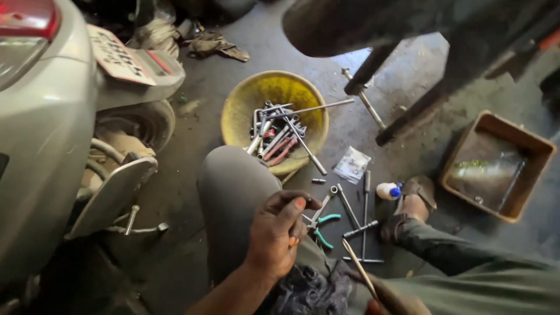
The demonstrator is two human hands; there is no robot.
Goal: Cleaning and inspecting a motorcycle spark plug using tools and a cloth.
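Observation:
My left hand [274,230] hovers over my bent knee [233,186], fingers curled around a small orange piece [291,240] pinched at the fingertips. At the bottom edge, my right hand [388,302], partly cut off, grips a thin metal rod [358,267] that points up and to the left. Between the hands on the floor lie teal-handled pliers [322,226] and several long T-handle wrenches [364,219]. A yellow bowl [239,111] full of spanners and sockets stands just beyond my knee.
A grey scooter [46,128] fills the left side, its footrest [114,195] close to my knee. To the right are a brown tray of oily liquid [545,149], a small white bottle [387,191], a plastic packet [352,164], my sandalled foot [413,204] and a dark vehicle's stand [373,64].

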